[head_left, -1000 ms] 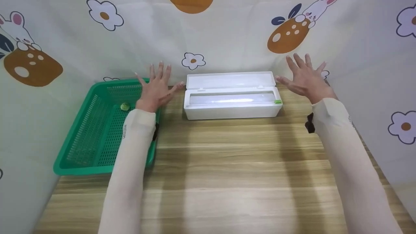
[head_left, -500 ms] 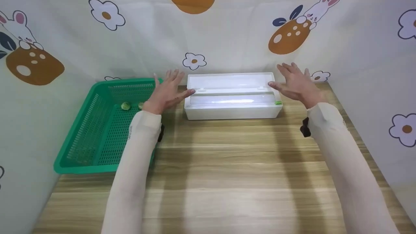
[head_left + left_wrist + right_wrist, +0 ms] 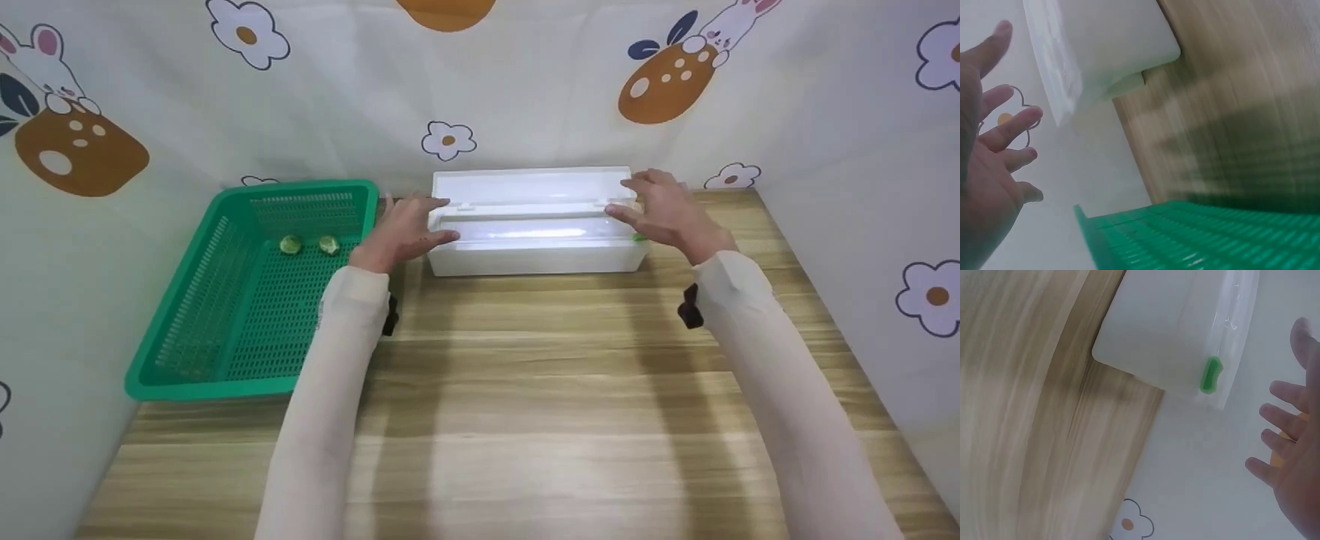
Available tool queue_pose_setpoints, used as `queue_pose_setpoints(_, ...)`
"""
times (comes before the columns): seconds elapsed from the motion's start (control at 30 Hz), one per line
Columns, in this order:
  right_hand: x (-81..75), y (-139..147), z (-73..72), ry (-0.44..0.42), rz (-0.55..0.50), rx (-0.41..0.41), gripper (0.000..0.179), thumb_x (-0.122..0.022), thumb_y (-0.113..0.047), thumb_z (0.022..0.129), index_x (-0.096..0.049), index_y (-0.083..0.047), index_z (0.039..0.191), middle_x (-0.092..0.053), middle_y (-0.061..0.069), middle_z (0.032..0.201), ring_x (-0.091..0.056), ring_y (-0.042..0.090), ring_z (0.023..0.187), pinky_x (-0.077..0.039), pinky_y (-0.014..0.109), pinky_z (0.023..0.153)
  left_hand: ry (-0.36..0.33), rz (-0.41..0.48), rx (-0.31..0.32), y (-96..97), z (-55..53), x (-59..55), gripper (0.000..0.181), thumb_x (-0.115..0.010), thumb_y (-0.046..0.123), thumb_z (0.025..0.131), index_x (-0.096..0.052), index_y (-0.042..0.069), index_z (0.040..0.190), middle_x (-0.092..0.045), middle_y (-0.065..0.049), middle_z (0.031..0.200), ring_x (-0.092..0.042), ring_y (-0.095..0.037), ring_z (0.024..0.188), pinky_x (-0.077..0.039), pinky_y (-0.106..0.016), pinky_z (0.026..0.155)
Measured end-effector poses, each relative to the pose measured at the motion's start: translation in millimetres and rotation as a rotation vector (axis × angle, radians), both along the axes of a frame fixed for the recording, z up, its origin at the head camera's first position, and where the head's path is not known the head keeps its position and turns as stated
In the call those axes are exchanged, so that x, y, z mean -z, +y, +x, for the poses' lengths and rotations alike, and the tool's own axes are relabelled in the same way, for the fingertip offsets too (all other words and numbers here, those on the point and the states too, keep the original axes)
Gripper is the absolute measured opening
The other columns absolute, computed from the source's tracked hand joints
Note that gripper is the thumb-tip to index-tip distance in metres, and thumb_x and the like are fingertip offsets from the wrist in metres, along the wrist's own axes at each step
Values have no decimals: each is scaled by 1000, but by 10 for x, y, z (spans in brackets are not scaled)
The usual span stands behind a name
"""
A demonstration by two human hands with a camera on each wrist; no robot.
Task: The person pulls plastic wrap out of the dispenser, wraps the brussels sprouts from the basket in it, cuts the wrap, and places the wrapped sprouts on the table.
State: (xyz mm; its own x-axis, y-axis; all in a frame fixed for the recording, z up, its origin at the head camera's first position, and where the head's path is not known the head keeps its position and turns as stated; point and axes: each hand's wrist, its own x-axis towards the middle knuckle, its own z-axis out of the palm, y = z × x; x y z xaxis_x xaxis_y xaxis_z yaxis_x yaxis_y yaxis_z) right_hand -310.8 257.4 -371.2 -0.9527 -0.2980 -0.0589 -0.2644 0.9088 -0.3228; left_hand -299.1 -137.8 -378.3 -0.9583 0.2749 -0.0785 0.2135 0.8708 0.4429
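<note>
A white cling film dispenser (image 3: 536, 259) stands at the back of the table, its lid (image 3: 532, 185) raised behind it. Clear film (image 3: 536, 230) shows in its front, and a green cutter slider (image 3: 1211, 375) sits at its right end. My left hand (image 3: 401, 234) is at the dispenser's left end, thumb and fingers spread apart. At the opposite end is my right hand (image 3: 670, 214), its thumb over the top corner. Both wrist views show a gap between the fingers and the dispenser. Neither hand holds anything.
To the left, a green plastic basket (image 3: 206, 391) holds two small round green vegetables, one (image 3: 290, 244) left of the other (image 3: 328, 245). Wood-grain table (image 3: 525, 390) lies in front. A printed curtain (image 3: 525, 90) hangs close behind and at the sides.
Both hands have come inward and down from wide apart to the two ends of the dispenser. Their fingers have bent slightly. The second vegetable in the basket has come into sight.
</note>
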Motion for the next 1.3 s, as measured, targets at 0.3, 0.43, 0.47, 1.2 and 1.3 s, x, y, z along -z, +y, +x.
queue_pose_setpoints(0.3,174,-68,-53,-48,-175,11,57,-63,-32,99,-50,0,144,-43,27,150,-36,45,143,-27,60,121,-4,128,-19,86,-47,143,47,-71,23,95,-60,5,137,-59,-16,141,-48,-32,134,-36,-47,119)
queue_pose_setpoints(0.43,221,-90,-80,-52,-190,3,53,-65,-23,98,-52,2,142,-47,28,148,-39,45,141,-30,58,120,-7,178,-59,98,-69,192,41,-70,18,95,-64,5,133,-63,-17,132,-47,-32,129,-37,-47,116)
queue_pose_setpoints(0.47,229,-91,-86,-50,-192,0,52,-65,-21,98,-52,3,141,-48,29,147,-40,45,140,-30,58,120,-13,188,-75,105,-72,200,39,-69,18,95,-64,5,132,-63,-17,131,-47,-31,128,-37,-46,115)
queue_pose_setpoints(1.2,402,-128,-117,55,-315,50,18,-70,-7,93,-74,6,103,-64,26,117,-51,40,119,-38,55,109,163,246,-129,137,-143,393,16,-68,13,95,-78,3,102,-76,-13,107,-54,-33,120,-37,-47,110)
queue_pose_setpoints(1.3,415,-127,-115,61,-331,63,15,-69,-6,93,-74,6,99,-65,25,116,-52,39,120,-38,54,110,145,296,-159,137,-156,386,18,-65,12,97,-77,1,104,-75,-14,108,-61,-29,112,-45,-41,106)
